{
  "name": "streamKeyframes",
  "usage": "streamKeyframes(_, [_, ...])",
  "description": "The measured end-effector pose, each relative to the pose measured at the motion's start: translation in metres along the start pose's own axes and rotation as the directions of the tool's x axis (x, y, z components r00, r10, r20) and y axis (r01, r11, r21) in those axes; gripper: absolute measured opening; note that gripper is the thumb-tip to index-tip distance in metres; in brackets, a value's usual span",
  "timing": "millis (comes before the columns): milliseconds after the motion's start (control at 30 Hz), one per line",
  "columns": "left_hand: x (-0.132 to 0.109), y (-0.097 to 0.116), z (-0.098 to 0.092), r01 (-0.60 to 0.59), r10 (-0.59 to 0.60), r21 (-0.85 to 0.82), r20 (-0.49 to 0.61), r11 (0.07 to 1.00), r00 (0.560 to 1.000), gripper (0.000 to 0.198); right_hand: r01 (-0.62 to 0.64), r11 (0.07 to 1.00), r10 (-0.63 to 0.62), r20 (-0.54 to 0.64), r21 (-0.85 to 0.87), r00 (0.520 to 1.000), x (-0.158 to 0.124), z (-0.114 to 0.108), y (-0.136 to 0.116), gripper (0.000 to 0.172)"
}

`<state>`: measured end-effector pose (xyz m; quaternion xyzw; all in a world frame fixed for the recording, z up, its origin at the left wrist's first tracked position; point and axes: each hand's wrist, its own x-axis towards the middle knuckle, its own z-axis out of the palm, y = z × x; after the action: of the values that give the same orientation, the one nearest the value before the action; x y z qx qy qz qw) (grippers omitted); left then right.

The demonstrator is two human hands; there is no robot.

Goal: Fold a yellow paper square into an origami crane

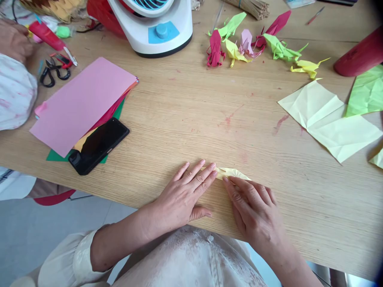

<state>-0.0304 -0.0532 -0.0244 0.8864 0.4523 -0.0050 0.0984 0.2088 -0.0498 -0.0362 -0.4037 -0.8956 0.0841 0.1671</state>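
Note:
A folded strip of pale yellow paper (231,172) lies flat near the table's front edge, partly hidden beneath my fingers. My left hand (187,193) rests on its left end with the fingers stretched out flat and the thumb apart. At the right part of the strip, my right hand (257,209) bends its fingers down and presses the near edge with the fingertips. Whether those fingers pinch the paper between them is hard to see, since the thumb is mostly hidden.
Creased pale yellow sheets (317,115) and a green sheet (366,91) lie right. Several origami figures (236,46) stand at the back near a white fan (167,32). Left are a black phone (100,145), coloured paper (80,103), scissors (54,71) and another person's hand (14,42).

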Motion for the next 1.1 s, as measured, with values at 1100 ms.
streamKeyframes(1100, [0.0, 0.003, 0.001, 0.012, -0.012, 0.052, 0.009, 0.999, 1.0, 0.085, -0.474, 0.869, 0.481, -0.015, 0.144, 0.877, 0.042, 0.005, -0.01, 0.016])
